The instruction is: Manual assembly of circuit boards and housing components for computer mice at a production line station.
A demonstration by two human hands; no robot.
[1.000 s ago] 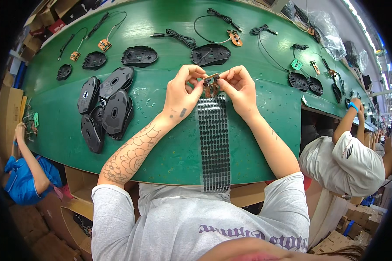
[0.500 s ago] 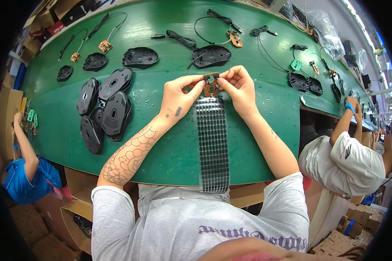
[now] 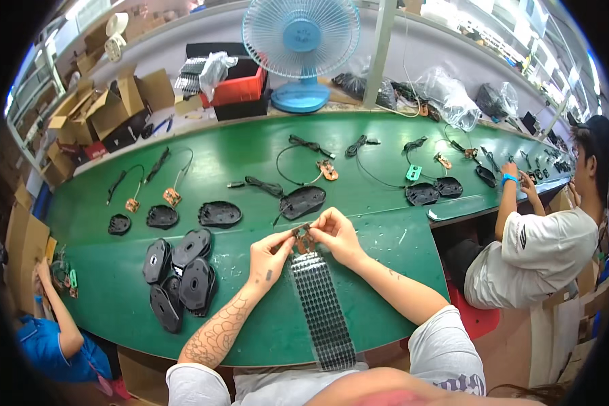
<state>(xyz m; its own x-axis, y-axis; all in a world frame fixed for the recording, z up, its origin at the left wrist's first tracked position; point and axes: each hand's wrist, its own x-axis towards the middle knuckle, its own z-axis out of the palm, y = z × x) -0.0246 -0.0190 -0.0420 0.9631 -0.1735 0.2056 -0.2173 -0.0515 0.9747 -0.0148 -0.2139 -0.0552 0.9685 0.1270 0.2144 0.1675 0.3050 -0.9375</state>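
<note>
Between both hands is a small orange-brown circuit board (image 3: 304, 245), held above the green table. My left hand (image 3: 271, 258) pinches its left edge with thumb and fingers; my right hand (image 3: 338, 237) pinches the right edge. Directly below the board, a clear strip with rows of black oval pads (image 3: 320, 308) runs to the table's near edge and over it. Left of my hands lies a pile of black computer mouse shells (image 3: 197, 281). Just beyond the hands sits an open black mouse base (image 3: 302, 201), with a cable beside it.
More mouse bases (image 3: 220, 214) and cabled boards (image 3: 327, 169) lie across the green table (image 3: 250, 342). At the back stand a blue fan (image 3: 301, 37) and a red bin (image 3: 240, 84). Co-workers sit at right, in a white shirt (image 3: 534, 250), and at left, in a blue shirt (image 3: 61, 348).
My view has tilted up, bringing the fan, the bin and the shelves at the back into sight. Both hands still hold the circuit board above the strip.
</note>
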